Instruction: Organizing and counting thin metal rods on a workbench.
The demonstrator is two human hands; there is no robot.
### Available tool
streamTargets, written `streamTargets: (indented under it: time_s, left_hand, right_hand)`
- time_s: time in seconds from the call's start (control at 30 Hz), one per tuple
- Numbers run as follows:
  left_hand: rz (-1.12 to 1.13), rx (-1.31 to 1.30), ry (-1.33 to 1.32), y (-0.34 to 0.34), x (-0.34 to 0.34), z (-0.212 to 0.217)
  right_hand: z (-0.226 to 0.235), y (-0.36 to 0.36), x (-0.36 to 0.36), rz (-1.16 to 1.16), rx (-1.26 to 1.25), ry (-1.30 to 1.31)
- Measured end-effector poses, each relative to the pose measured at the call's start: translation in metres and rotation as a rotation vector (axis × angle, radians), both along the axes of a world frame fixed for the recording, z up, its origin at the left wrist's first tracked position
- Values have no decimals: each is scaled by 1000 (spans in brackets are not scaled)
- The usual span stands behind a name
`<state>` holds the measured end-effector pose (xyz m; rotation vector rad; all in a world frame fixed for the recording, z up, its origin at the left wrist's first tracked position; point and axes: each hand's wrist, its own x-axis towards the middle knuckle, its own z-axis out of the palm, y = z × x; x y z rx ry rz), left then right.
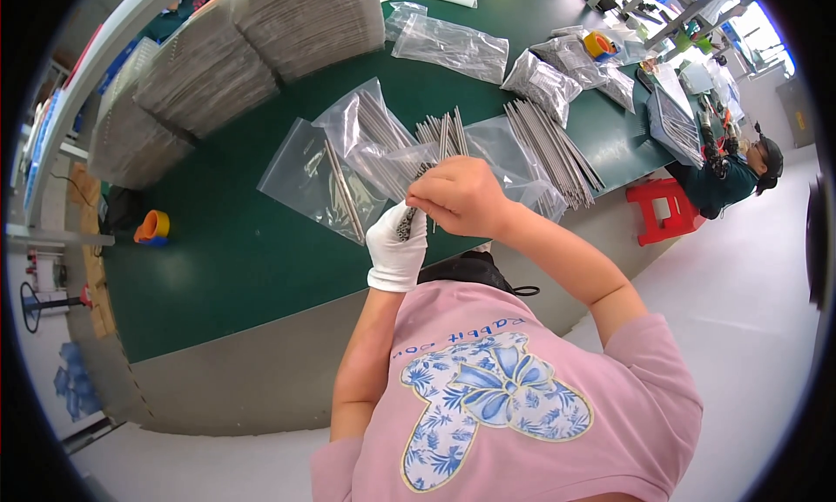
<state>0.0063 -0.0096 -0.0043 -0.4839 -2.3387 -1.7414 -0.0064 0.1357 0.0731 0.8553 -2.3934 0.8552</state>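
My left hand (396, 245), in a white glove, and my bare right hand (457, 195) meet above the near edge of the green table (226, 258). Together they grip the lower end of a bundle of thin grey metal rods (442, 134), which fans upward from the fingers. A clear plastic bag (505, 158) hangs around the hands; whether the rods are inside it I cannot tell. Another clear bag with rods (370, 136) lies just left of the bundle. A flat bag holding a few rods (318, 184) lies beside that one.
A loose pile of rods (557, 149) lies to the right. Tall stacks of grey sheets (244, 45) stand at the back left, filled bags (540, 80) at the back. An orange tape roll (152, 228) sits left. A red stool (662, 208) and a seated person (740, 175) are at right.
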Motion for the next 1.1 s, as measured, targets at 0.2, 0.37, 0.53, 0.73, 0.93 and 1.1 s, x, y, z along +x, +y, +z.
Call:
streamTargets:
  time_s: [0.2,0.37,0.53,0.73,0.93,1.1]
  left_hand:
    - [13,9,17,0,-1,0]
    - [12,19,59,2,-1,3]
    - [1,5,48,-2,0,-1]
    - [1,101,69,4,0,4]
    - [-91,-1,-50,-8,-3,-8]
    - [-84,102,-84,2,-5,0]
  right_hand:
    - [-4,-4,1,-19,-78,-35]
    - [-1,-1,2,10,-82,-84]
    - [5,-6,4,25,-70,-29]
    - [31,-1,1,-56,-130,-110]
    - [-10,7,3,64,51,-232]
    - [-12,27,1,-17,4,-238]
